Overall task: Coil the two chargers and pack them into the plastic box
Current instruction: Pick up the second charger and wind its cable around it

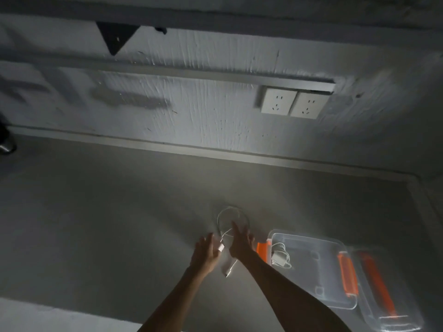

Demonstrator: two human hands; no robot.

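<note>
1. Our left hand (206, 254) and right hand (240, 243) reach over the grey counter (119, 212), fingers spread and holding nothing.
2. Between them lies a white charger (227, 259), its cable looped loosely just beyond the fingertips.
3. To the right, the clear plastic box (318, 271) with orange latches holds another coiled charger (280, 257).
</note>
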